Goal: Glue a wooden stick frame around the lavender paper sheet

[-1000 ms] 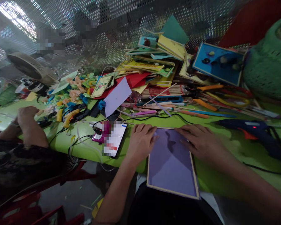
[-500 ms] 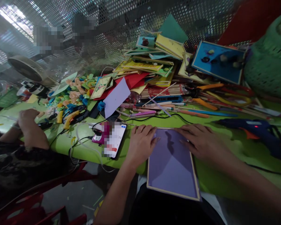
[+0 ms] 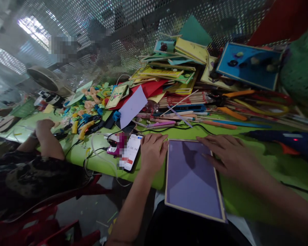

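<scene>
A purple card with a thin wooden frame [image 3: 192, 181] lies on the green table [image 3: 246, 191], its near end hanging over the table's edge. My left hand [image 3: 152, 152] rests curled against the frame's left top corner, fingers bent and touching the edge. My right hand [image 3: 227, 155] lies flat with fingers stretched across the frame's upper right part. A phone [image 3: 132, 156] with a lit screen lies just left of my left hand.
A blue glue gun [image 3: 295, 143] lies to the right with its cable. Sticks, pencils and a pile of coloured cards [image 3: 179, 71] fill the back. Another person's hand [image 3: 45, 128] works at the left among paper bits and pliers. Red chairs [image 3: 53, 218] stand below.
My left hand has slid off the purple card to its left edge. The view has shifted a little to the left; my right hand stays on the card.
</scene>
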`<state>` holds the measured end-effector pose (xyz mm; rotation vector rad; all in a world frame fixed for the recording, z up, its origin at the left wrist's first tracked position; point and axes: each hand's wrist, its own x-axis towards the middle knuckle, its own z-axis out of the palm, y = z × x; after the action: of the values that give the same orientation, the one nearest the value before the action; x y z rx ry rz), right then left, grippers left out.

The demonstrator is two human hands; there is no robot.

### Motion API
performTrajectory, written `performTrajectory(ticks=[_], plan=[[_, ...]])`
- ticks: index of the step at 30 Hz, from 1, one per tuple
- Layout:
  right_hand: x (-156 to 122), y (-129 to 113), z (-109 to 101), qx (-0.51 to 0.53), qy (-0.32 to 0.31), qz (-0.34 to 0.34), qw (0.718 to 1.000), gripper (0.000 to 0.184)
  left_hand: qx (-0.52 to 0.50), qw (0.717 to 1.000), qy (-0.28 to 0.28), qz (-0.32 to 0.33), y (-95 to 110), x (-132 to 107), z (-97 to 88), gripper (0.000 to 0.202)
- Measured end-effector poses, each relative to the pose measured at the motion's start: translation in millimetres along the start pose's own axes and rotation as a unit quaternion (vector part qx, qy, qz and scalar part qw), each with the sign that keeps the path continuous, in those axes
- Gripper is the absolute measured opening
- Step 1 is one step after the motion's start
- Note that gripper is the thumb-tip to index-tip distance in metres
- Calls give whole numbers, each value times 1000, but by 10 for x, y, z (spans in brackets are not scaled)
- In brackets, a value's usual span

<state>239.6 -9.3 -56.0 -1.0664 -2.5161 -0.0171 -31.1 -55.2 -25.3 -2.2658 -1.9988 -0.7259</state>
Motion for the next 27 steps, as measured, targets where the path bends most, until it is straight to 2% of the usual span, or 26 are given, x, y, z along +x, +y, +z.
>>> performTrajectory(ticks=[5, 9, 23, 27], plan=[[16, -13, -16, 3, -3, -1, 1000, 47, 0, 999, -42, 24, 30, 6, 9, 32], [34, -45, -35, 10, -28, 13, 999, 44, 22, 997, -68, 26, 41, 8, 16, 32], [24, -63, 25, 16, -55, 29, 998, 42, 50, 993, -101, 32, 51, 27, -4, 31], [19, -31, -21, 24, -43, 26, 998, 42, 37, 995, -89, 21, 26, 26, 12, 32]])
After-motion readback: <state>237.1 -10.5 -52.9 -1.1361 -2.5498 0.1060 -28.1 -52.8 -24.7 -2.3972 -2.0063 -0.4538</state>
